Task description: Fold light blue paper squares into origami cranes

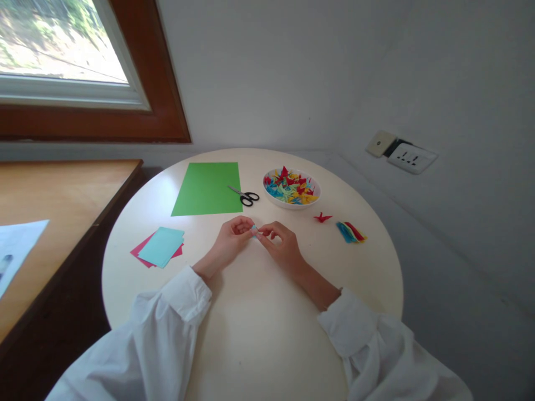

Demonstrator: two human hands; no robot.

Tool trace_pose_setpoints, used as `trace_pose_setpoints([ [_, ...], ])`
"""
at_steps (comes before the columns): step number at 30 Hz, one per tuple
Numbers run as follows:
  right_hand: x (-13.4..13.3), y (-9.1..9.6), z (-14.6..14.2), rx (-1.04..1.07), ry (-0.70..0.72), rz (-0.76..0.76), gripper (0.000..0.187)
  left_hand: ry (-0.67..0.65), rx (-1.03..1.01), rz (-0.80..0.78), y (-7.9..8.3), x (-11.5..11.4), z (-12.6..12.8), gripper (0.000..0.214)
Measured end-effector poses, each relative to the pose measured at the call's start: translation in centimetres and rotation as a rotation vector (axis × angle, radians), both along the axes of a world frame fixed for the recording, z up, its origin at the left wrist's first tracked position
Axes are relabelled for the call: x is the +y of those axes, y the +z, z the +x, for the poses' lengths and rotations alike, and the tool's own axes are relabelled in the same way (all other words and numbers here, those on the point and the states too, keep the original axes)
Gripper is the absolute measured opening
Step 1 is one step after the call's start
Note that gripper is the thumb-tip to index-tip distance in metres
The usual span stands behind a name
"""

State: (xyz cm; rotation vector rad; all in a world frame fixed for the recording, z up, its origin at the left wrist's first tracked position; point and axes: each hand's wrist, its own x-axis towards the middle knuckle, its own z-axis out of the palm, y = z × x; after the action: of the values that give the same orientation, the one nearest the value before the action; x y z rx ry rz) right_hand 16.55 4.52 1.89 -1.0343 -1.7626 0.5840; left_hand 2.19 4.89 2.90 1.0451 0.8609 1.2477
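Observation:
My left hand [234, 233] and my right hand [279, 240] meet at the middle of a round white table [251, 334]. Both pinch a tiny light blue folded paper piece [254, 229] between their fingertips, just above the tabletop. Fingers of both hands are curled closed around it. White sleeves cover both forearms. A small red paper crane [322, 217] lies to the right of my right hand.
A white bowl [291, 188] of several coloured paper cranes stands behind the hands. Black scissors [245, 195] lie beside a green sheet [208, 188]. Light blue and pink squares [160, 247] lie at left, coloured paper strips [351, 231] at right. A wooden desk [54, 211] adjoins the left.

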Motion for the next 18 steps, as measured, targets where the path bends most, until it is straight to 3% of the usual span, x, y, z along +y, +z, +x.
trace_pose_setpoints([
  [8,-0.04,0.27,0.22,-0.144,-0.004,0.198,0.009,0.013,-0.064,-0.08,0.52,-0.35,-0.07,0.025],
  [18,0.0,0.29,0.26,-0.126,0.023,0.162,0.013,-0.03,-0.082,-0.102,0.4,-0.18,-0.04,0.026],
])
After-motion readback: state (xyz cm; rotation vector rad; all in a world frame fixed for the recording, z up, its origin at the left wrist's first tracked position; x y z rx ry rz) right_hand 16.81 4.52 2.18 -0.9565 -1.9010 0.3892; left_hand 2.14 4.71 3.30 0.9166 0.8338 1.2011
